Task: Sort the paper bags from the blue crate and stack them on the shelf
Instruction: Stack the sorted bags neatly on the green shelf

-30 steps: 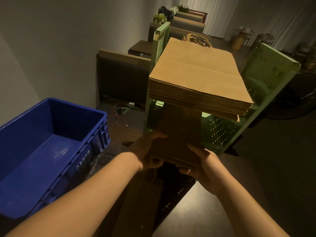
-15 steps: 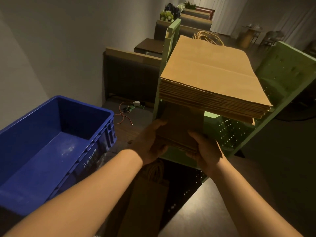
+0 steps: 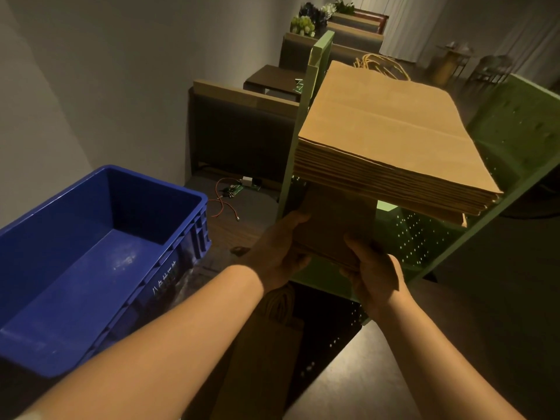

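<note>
both hands hold a small bundle of flat brown paper bags (image 3: 335, 225) between them, at the front edge of the green perforated metal shelf (image 3: 512, 140). the left hand (image 3: 277, 253) grips the bundle's left edge: its thumb lies curled over the top face near the far left corner, and the other fingers (image 3: 298, 262) wrap round underneath. the right hand (image 3: 375, 268) grips the near right corner, thumb pressed on top and the remaining fingers (image 3: 348, 271) curled under the lower edge. the bundle sits between the two palms, its far end tucked beneath the upper shelf level and in shadow there, so whether it rests on the lower level cannot be told.

on the upper level lies a thick stack of larger flat brown paper bags (image 3: 391, 137), its near edge overhanging the held bundle, with twisted paper handles (image 3: 381, 65) showing at the far end.

to the left stands the blue plastic crate (image 3: 185, 237), well apart from the hands, its blue floor showing. below the hands, another dark brown paper bag with cord handles (image 3: 272, 334) lies on a lower surface. red wires and a small green circuit board (image 3: 233, 192) lie on the floor beyond the crate.
</note>
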The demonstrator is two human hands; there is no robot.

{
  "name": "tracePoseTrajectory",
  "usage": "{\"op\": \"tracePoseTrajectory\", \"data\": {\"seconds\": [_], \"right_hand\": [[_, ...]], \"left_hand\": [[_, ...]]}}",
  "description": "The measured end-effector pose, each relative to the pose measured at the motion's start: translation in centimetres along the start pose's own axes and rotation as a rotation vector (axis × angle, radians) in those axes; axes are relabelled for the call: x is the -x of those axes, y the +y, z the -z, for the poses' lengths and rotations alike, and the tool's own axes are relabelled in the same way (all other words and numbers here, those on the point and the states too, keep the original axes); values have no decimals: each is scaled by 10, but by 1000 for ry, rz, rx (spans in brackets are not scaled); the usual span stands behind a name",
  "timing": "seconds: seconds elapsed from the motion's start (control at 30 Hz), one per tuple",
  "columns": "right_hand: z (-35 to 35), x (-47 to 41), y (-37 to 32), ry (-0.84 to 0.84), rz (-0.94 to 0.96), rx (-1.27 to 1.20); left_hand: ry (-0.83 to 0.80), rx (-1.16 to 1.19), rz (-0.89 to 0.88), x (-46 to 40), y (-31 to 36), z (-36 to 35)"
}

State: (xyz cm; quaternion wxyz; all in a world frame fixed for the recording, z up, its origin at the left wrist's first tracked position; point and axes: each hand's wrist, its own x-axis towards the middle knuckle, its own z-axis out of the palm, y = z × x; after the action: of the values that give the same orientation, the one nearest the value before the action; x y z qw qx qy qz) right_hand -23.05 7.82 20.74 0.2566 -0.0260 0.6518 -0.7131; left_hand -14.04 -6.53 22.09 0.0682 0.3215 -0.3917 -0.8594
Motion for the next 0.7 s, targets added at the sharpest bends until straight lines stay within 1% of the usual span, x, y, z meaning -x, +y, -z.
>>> {"op": "tracePoseTrajectory", "data": {"seconds": [0.13, 0.23, 0.33, 0.5, 0.6, 0.67, 0.7], "right_hand": [[0, 0, -3, -8, -4, -7], [-4, -2, -11, -42, -16, 43], [-7, -8, -18, -38, -39, 107], [-4, -13, -25, -84, -72, 273], [-2, -7, -30, -117, -98, 387], [2, -4, -29, -99, -67, 502], [5, -3, -27, -75, -20, 557]], "left_hand": [[-17, 2, -5, -1, 3, 0], [-16, 52, -16, -1, 6, 2], [-39, 118, -30, -2, 7, 4], [-51, 133, -59, 1, 4, 4], [-12, 82, -95, -2, 0, 10], [21, 41, -143, -6, -7, 19], [29, 16, -177, -5, -9, 23]]}}
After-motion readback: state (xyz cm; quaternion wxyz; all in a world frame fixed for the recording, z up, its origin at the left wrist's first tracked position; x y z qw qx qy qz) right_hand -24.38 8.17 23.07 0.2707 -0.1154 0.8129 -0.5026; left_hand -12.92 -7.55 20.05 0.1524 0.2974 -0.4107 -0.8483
